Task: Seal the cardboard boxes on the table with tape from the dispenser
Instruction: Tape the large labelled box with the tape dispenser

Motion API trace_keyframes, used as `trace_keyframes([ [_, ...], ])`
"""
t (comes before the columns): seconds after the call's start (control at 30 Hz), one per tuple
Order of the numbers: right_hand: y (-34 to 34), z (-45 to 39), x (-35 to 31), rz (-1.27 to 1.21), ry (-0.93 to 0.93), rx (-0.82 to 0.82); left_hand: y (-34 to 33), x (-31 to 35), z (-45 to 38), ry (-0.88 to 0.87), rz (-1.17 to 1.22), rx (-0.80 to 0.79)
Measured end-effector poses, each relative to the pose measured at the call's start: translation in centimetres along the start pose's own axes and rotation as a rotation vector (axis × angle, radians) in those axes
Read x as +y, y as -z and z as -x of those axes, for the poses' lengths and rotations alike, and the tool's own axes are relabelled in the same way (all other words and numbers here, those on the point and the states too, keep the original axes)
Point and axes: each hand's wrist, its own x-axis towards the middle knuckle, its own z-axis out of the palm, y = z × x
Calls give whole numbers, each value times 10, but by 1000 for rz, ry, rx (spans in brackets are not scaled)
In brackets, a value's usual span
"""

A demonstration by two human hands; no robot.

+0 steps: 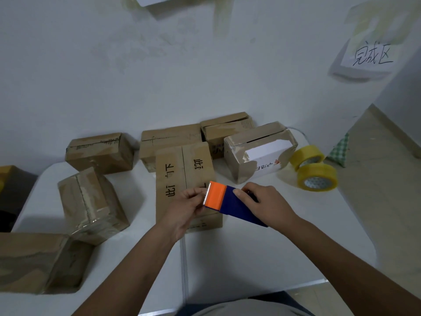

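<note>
Two bare arms reach out from the bottom of the view, over a white table (227,258). Right hand (266,202) is wrapped round the blue body of the tape dispenser (230,201), thumb on top, holding it up just above the long box (182,179) in the middle. Left hand (184,206) has its fingers bent in by the orange end, right next to the row of little white teeth — it looks like it is pinching the loose end of the tape, but the tape is see-through and I cannot tell for sure.

That long box lies flat with a seam down its top and black letters on both flaps. More boxes sit around it, some shiny with old tape. Two yellow tape rolls (315,171) sit at the far right of the table.

I think the dispenser is light and hard plastic, easy to hold by the blue part. Those teeth look sharp — fingers should stay off them. Tape is thin and sticky and can curl back on itself, so pull it straight. Cardboard is stiff but can dent, so press flat, not hard.
</note>
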Motion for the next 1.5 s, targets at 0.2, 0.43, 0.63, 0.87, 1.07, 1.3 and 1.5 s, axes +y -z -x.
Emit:
trace_keyframes([
  [0.2,5,-4,2,109,32,-81,-6,-11,4,-76,-58,120],
  [0.43,10,-11,0,230,79,-147,23,-14,3,-144,-24,196],
  [0.63,14,-12,14,324,36,-206,77,-33,1,-100,69,371],
  [0.87,4,-20,19,361,17,-144,70,-52,3,-83,154,432],
  [1.07,0,-22,17,435,41,-126,68,-58,7,-127,186,537],
  [1.3,15,-18,33,426,72,-219,112,-65,14,-97,177,681],
  [1.5,23,-31,54,462,70,-171,114,-82,18,-52,180,639],
])
